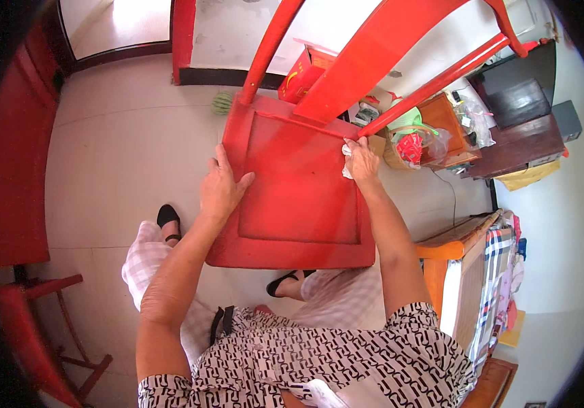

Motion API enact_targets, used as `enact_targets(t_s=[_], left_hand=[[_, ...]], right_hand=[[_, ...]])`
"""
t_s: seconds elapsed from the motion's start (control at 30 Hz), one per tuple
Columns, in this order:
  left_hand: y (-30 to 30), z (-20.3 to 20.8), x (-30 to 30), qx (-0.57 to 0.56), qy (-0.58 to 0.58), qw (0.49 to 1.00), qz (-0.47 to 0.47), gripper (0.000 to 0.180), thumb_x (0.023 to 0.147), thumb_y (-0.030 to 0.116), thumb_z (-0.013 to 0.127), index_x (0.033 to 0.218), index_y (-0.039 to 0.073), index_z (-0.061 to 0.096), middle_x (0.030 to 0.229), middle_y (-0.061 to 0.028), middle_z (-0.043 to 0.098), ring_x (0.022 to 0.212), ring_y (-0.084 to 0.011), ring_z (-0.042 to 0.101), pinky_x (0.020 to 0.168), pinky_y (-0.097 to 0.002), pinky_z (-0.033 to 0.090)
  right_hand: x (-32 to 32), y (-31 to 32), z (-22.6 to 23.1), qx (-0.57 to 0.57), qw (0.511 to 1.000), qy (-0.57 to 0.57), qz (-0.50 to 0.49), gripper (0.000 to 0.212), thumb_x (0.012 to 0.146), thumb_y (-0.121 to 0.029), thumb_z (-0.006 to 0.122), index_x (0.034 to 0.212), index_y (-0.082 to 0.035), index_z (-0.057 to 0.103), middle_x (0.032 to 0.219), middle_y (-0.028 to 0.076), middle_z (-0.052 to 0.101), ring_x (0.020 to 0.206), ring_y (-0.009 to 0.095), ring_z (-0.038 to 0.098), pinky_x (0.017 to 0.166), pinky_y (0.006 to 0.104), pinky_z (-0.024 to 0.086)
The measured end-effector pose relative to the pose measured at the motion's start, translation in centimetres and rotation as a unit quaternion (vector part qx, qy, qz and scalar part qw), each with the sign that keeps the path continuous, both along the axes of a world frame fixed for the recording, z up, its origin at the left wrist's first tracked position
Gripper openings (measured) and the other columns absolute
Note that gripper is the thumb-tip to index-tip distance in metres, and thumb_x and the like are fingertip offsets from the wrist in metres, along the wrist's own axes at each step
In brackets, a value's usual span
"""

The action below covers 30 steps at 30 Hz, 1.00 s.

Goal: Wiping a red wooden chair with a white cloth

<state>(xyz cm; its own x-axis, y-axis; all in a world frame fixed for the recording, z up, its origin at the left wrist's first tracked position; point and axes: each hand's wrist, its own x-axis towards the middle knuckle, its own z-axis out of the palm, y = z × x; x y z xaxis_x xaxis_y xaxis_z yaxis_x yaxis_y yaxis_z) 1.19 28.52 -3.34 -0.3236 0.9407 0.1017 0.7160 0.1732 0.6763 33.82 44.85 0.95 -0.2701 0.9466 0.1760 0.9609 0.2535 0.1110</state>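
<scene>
A red wooden chair [298, 190] with a panelled seat and a tall back stands before me, its backrest on the far side. My left hand [221, 185] lies on the left edge of the seat, thumb on top and apart from the fingers. At the seat's far right corner, near the foot of the backrest post, my right hand [361, 159] presses a crumpled white cloth [347, 163] against the wood. Part of that cloth is hidden under the fingers.
Behind the chair are a red box [302, 73] and a green striped melon [222, 103] on the floor. A basket of bags [395, 155] stands at right, near a dark cabinet [512, 146]. Another red chair [47, 340] is at lower left; a bed-like wooden frame [441, 251] is at right.
</scene>
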Motion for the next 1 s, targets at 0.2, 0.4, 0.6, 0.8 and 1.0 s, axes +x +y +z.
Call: enact_targets(t_s=[0.2,0.4,0.6,0.8,1.0], left_hand=[[-0.1,0.9,0.0,-0.054,-0.014,0.998,-0.013,0.1,0.084,0.049,0.072,0.15,-0.002,0.017,0.121,-0.034,0.055,0.1,-0.0505,0.061,0.081,-0.0519,0.052],[0.0,0.0,0.2,0.008,0.007,1.0,0.005,0.099,0.083,0.043,0.075,0.15,-0.005,0.019,0.115,-0.0307,0.056,0.093,-0.0473,0.064,0.078,-0.0509,0.054],[0.2,0.6,0.2,-0.019,-0.008,1.0,-0.004,0.101,0.082,0.043,0.075,0.151,-0.005,0.018,0.116,-0.031,0.055,0.091,-0.0484,0.064,0.078,-0.0511,0.054],[0.3,-0.3,0.2,-0.002,-0.013,1.0,0.007,0.101,0.081,0.042,0.076,0.151,-0.004,0.019,0.116,-0.03,0.056,0.091,-0.0479,0.064,0.078,-0.0511,0.054],[0.4,-0.1,0.1,-0.003,-0.002,1.0,0.011,0.101,0.081,0.042,0.076,0.15,-0.004,0.02,0.115,-0.0292,0.056,0.092,-0.0471,0.064,0.078,-0.0508,0.054]], right_hand=[[0.1,0.6,0.1,0.009,0.994,-0.096,-0.046,0.033,0.083,-0.018,0.07,0.115,-0.011,0.068,0.112,0.016,0.06,0.097,0.037,0.067,0.08,0.048,0.057],[-0.1,1.0,0.1,0.009,0.998,-0.036,-0.058,0.028,0.083,-0.019,0.068,0.109,-0.008,0.069,0.116,0.019,0.061,0.097,0.038,0.068,0.081,0.0489,0.057],[-0.3,0.2,0.0,-0.015,0.996,-0.047,-0.067,0.036,0.082,-0.019,0.068,0.117,-0.008,0.066,0.117,0.02,0.061,0.1,0.04,0.066,0.086,0.05,0.055],[0.4,-2.7,-0.7,0.015,0.998,-0.011,-0.056,0.04,0.081,-0.018,0.071,0.119,-0.008,0.064,0.116,0.019,0.059,0.097,0.041,0.066,0.082,0.0493,0.057],[0.2,-3.2,-0.4,0.025,0.998,0.006,-0.063,0.047,0.08,-0.019,0.074,0.124,-0.013,0.061,0.114,0.015,0.057,0.098,0.04,0.066,0.081,0.0494,0.057]])
